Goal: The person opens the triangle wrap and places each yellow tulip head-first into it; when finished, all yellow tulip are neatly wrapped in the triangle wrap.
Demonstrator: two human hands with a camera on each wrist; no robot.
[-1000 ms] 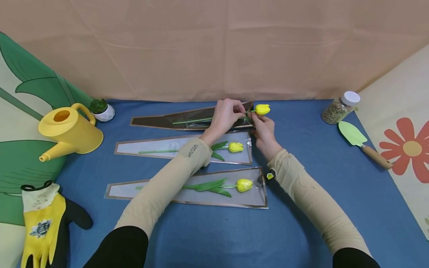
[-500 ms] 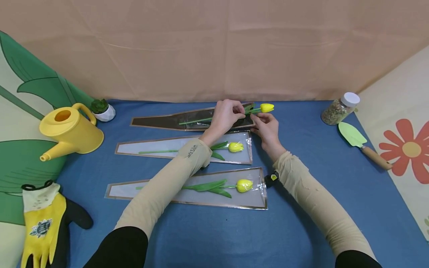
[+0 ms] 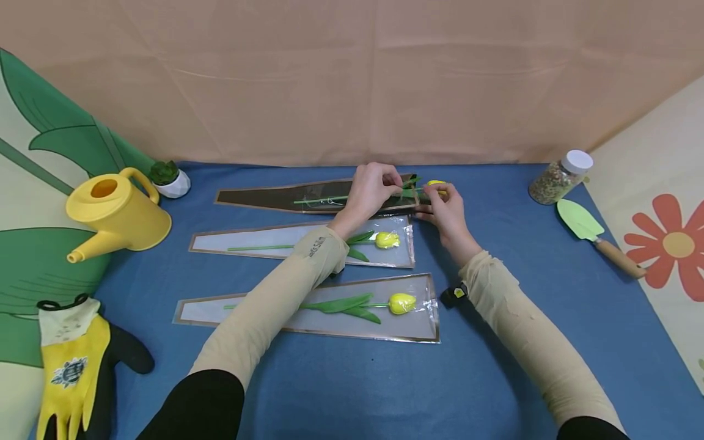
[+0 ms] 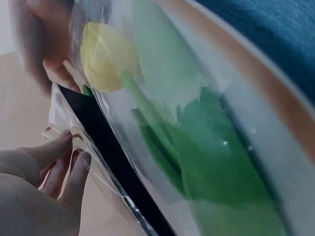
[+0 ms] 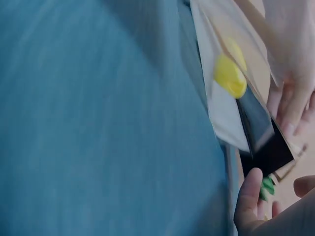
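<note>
A dark flower sleeve [image 3: 253, 198] with a brown border lies farthest back, with a yellow tulip [image 3: 436, 182] partly inside it. The tulip's head pokes out past the sleeve's right end, mostly hidden behind my right hand [image 3: 448, 217], whose fingers pinch it near the head. My left hand [image 3: 371, 192] pinches the clear film at the sleeve's mouth; the left wrist view shows its fingertips [image 4: 64, 140] on that film. Nearer lie two pale sleeves, the middle one [image 3: 209, 242] and the front one [image 3: 423, 327], each with a yellow tulip inside.
On the left stand a yellow watering can [image 3: 118, 211] and a small potted succulent [image 3: 170, 180], with yellow-black gloves [image 3: 77, 366] nearer. To the right are a white-capped jar [image 3: 558, 178] and a green trowel [image 3: 596, 235]. A blue cloth [image 3: 352, 391] covers the table.
The tulip first slid a little to the right, its leaves coming into view. My right hand has moved rightward along it and now covers most of its head. My left hand has stayed put.
</note>
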